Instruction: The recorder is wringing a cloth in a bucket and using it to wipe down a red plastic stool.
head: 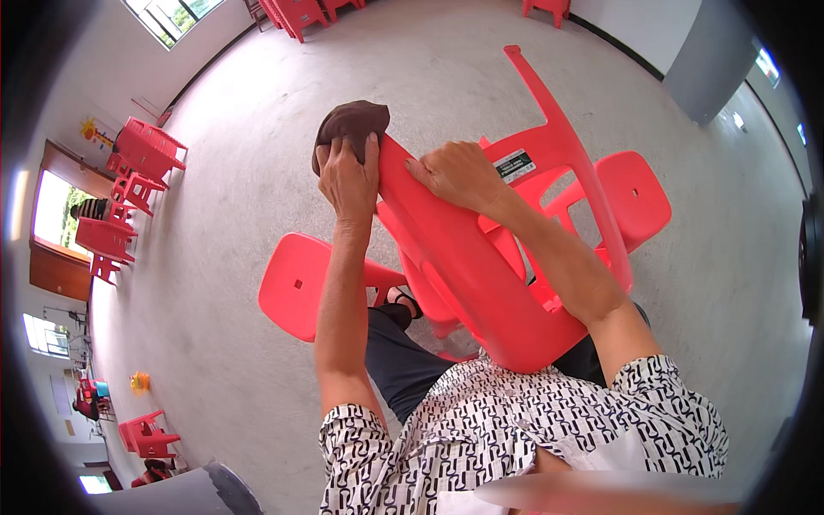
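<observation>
A red plastic stool [444,257] lies tilted in front of my body, its near rounded end against my patterned shirt. My left hand [347,174] holds a dark brown cloth [360,116] wrapped over the far end of a stool leg. Farther right along the same leg, my right hand [460,174] grips its edge, thumb on the outer face. Beside that hand, a label [515,166] with writing is stuck on the stool. Another leg [531,84] points away from me at upper right.
One red stool [293,283] stands at my left, another [634,199] at my right. Stacked red stools [293,16] line the far wall, and more [145,148] are near the open door [61,199]. A grey column [711,64] rises at upper right. Several people are at the far left.
</observation>
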